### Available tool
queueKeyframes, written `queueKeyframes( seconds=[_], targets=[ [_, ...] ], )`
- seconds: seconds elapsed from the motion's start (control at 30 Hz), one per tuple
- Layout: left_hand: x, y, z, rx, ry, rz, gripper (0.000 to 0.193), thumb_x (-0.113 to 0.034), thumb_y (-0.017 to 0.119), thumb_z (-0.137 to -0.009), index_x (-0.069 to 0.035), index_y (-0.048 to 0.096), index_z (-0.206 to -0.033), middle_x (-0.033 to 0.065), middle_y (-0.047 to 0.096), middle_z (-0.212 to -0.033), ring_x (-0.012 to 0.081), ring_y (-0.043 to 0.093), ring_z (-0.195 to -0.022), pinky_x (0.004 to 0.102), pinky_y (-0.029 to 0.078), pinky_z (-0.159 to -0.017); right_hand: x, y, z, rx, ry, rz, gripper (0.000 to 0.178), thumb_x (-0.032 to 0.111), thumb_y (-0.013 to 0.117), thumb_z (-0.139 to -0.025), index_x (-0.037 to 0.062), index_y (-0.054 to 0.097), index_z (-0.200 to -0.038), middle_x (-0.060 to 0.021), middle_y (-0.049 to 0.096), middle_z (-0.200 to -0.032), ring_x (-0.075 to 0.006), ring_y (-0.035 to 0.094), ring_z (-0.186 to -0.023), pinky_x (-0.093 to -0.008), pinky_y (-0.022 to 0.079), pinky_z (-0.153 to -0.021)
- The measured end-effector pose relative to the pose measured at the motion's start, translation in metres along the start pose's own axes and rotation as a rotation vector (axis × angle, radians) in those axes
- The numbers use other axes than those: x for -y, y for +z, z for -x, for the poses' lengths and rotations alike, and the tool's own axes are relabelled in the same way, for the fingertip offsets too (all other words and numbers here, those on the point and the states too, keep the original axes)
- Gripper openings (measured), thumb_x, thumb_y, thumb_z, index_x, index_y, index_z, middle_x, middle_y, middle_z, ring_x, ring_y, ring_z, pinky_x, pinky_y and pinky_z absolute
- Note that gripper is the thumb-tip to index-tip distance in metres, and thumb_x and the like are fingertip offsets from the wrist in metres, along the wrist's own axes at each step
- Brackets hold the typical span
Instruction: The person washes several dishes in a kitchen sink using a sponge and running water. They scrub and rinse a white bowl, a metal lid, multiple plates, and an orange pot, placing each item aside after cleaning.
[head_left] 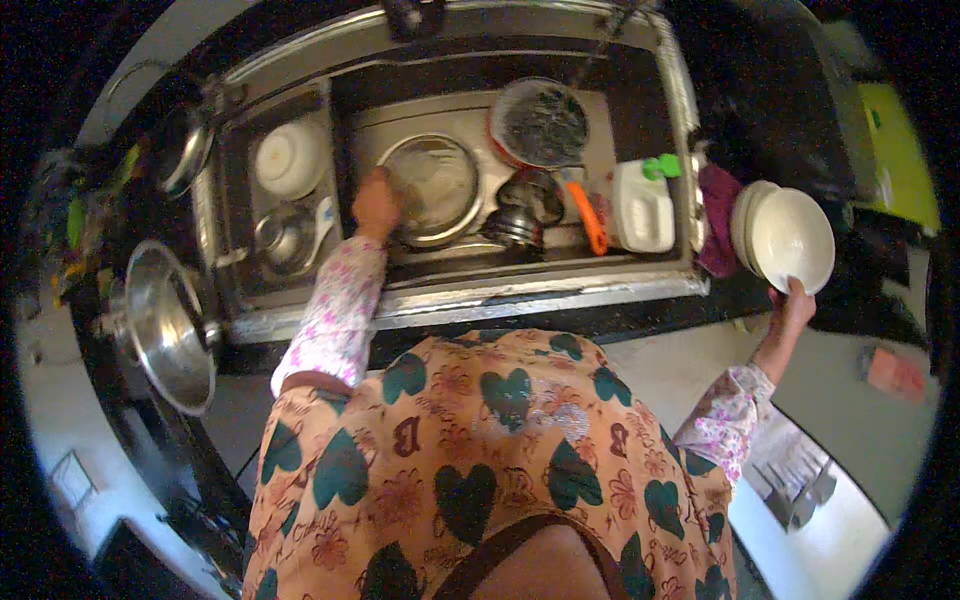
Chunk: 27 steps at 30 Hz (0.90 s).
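My right hand [793, 303] is closed on the rim of a white bowl [797, 240], the outermost of several nested white bowls [752, 225] lying tilted on the counter right of the sink. In the main basin, my left hand [377, 205] is closed at the left rim of a round steel plate [436, 185]; its fingertips are hidden. Behind the plate to the right sits a round pan [540, 122] with dark contents. Small steel bowls [516, 226] and an orange-handled utensil [588, 217] lie nearer me.
A white rectangular tub [644, 207] with a green item [660, 167] stands at the basin's right end. The left compartment holds a white bowl [289, 160] and a steel vessel [284, 238]. A large steel basin [172, 325] leans outside on the left. A maroon cloth [718, 222] hangs beside the stacked bowls.
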<state>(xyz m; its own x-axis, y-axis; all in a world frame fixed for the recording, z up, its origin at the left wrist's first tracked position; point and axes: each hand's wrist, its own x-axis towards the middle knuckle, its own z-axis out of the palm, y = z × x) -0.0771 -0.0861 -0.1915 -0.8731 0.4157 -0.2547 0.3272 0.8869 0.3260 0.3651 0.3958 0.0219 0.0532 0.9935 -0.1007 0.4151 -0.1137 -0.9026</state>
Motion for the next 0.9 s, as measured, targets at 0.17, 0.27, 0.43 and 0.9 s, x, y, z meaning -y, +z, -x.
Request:
queueKeyframes(
  seconds=[0.17, 0.27, 0.43, 0.9],
  targets=[
    [-0.018, -0.009, 0.012, -0.227, 0.018, -0.111, 0.038, -0.011, 0.064, -0.067, -0.004, 0.051, -0.103, 0.0174, 0.049, -0.099, 0.0353, 0.049, -0.095, 0.0449, 0.048, -0.073, -0.035, -0.008, -0.035, 0.031, 0.093, 0.018, 0.036, 0.012, 0.061, -0.075, -0.0073, 0.054, -0.105, -0.0135, 0.062, -0.086, -0.0211, 0.058, -0.057, -0.0275, 0.046, -0.042],
    [-0.024, -0.017, 0.013, -0.222, 0.101, -0.109, 0.039, -0.009, 0.063, -0.066, -0.004, 0.051, -0.102, 0.0174, 0.047, -0.1, 0.035, 0.048, -0.096, 0.0443, 0.047, -0.076, -0.047, -0.018, -0.05, 0.126, 0.072, 0.094, 0.039, 0.021, 0.068, -0.075, -0.006, 0.056, -0.101, -0.0122, 0.062, -0.083, -0.0221, 0.058, -0.058, -0.028, 0.046, -0.044],
    [-0.021, -0.001, 0.005, -0.424, 0.1, -0.169, 0.045, -0.004, 0.064, -0.064, -0.003, 0.048, -0.105, 0.0183, 0.046, -0.102, 0.0353, 0.047, -0.099, 0.043, 0.043, -0.081, -0.004, -0.006, -0.023, -0.351, -0.524, 1.102, 0.047, 0.036, 0.066, -0.078, -0.0044, 0.056, -0.1, -0.0164, 0.062, -0.089, -0.0304, 0.061, -0.074, -0.0375, 0.05, -0.062],
    [0.007, 0.008, -0.003, -0.283, -0.16, 0.385, 0.027, -0.007, 0.063, -0.065, -0.004, 0.057, -0.091, 0.02, 0.063, -0.086, 0.036, 0.061, -0.082, 0.0406, 0.048, -0.071, -0.041, 0.289, 0.203, 1.172, -1.308, 1.218, 0.014, 0.01, 0.051, -0.08, 0.0057, 0.06, -0.091, -0.0148, 0.06, -0.081, -0.0301, 0.063, -0.067, -0.042, 0.05, -0.058]
  ],
)
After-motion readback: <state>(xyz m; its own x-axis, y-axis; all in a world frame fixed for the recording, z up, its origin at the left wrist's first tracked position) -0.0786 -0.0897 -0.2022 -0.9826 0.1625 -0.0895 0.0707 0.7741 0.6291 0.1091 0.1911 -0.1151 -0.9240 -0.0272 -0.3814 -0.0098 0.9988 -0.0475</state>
